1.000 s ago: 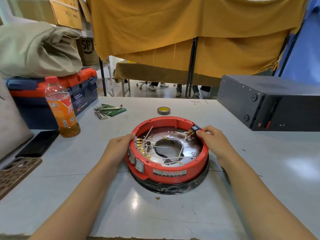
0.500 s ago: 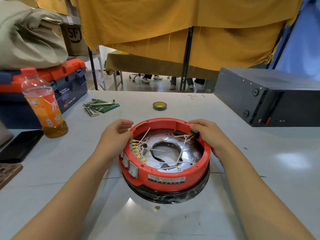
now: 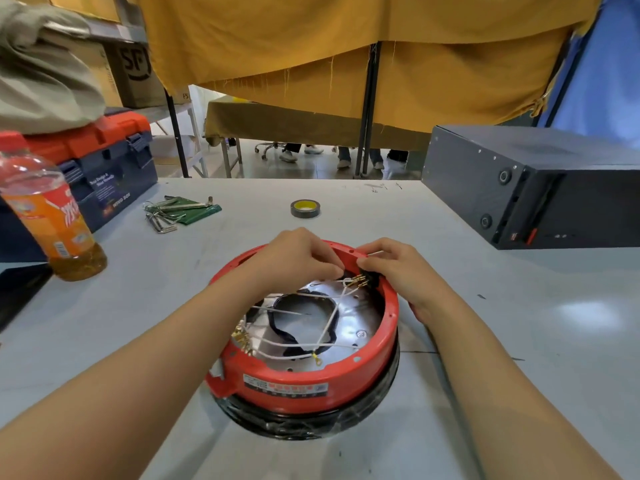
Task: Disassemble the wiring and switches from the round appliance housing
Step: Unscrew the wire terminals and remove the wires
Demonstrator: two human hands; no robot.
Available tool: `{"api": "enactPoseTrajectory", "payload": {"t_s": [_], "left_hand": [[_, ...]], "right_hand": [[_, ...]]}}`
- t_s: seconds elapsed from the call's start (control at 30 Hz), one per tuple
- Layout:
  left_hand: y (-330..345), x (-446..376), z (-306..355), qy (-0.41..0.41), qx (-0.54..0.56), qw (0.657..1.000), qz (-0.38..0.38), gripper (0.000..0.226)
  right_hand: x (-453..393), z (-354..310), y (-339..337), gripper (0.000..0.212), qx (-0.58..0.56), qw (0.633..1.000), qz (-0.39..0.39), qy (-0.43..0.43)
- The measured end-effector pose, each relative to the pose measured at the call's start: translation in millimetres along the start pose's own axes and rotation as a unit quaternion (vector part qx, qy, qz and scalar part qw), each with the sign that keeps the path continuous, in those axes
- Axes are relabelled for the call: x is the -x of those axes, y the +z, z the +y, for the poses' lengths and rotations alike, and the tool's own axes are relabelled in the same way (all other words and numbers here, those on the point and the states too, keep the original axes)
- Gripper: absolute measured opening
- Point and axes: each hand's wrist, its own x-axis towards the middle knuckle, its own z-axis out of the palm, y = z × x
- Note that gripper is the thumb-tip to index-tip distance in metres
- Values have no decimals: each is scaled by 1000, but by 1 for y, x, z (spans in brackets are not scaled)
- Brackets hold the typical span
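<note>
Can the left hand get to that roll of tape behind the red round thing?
Probably yes. The roll of tape lies alone on the bare table, just beyond the red housing, with nothing between. But the left hand is busy at the wires, so it must let go first.

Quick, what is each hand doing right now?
Left hand: pinches a wire at the black switch.
Right hand: fingers curled on the black switch at the red housing rim.
</note>
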Motion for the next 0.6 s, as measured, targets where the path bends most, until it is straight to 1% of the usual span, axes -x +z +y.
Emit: {"api": "enactPoseTrajectory", "payload": {"t_s": [0.1, 0.17, 0.3, 0.47, 0.6], "left_hand": [[6, -9, 3, -17, 44, 998, -48, 7], [9, -10, 2, -20, 59, 996, -63, 6], [12, -13, -4, -39, 101, 992, -61, 9], [14, -14, -5, -62, 112, 990, -53, 14], [16, -13, -4, -60, 128, 989, -51, 16]], "right_hand": [[1, 3, 0, 11, -20, 1000, -8, -8], [0, 4, 0, 11, -28, 1000, -7, -11], [0, 5, -2, 10, -14, 1000, -19, -13], [0, 5, -3, 11, 18, 999, -28, -27], [3, 3, -3, 12, 42, 998, -33, -27]]}}
